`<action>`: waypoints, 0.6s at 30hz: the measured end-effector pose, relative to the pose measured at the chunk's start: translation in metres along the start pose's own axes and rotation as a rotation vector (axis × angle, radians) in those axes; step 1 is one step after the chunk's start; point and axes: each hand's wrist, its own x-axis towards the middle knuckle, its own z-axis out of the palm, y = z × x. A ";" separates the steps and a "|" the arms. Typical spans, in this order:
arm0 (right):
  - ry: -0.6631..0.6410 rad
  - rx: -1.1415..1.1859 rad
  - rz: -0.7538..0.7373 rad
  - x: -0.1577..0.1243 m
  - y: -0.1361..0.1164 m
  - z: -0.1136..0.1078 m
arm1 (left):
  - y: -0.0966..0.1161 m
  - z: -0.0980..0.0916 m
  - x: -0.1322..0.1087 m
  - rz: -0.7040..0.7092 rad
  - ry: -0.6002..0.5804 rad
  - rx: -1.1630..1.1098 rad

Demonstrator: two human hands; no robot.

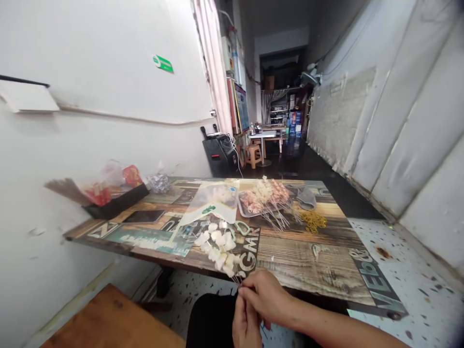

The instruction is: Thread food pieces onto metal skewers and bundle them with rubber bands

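Both my hands meet at the table's near edge, gripping the bare ends of a bundle of thin skewers [219, 246] loaded with white food pieces. My right hand [266, 297] is closed over the stick ends from above. Under it, my left hand [244, 321] is closed on the same stick ends. The white pieces fan out over the printed tabletop [308, 251]. Behind them lies a clear plastic bag [213, 203] and scissors with pale green handles [242, 227].
A metal tray [250, 210] of finished skewers [270, 193] sits mid-table, with yellow rubber bands [313, 221] and a grey cloth [306, 197] to its right. A phone [144, 216] and a black tray with sticks and bags [108, 193] stand left. A wooden bench [108, 321] is below left.
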 end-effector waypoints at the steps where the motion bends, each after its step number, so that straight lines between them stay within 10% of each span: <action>1: 0.034 0.012 -0.018 -0.004 0.002 -0.001 | -0.001 0.000 0.000 0.032 -0.029 0.025; 10: 0.562 -0.246 -0.216 0.017 0.026 -0.065 | 0.088 0.078 0.056 0.777 -0.260 0.250; 18: 0.683 -0.265 -0.138 0.035 0.079 -0.059 | 0.078 0.111 0.072 0.618 -0.475 0.268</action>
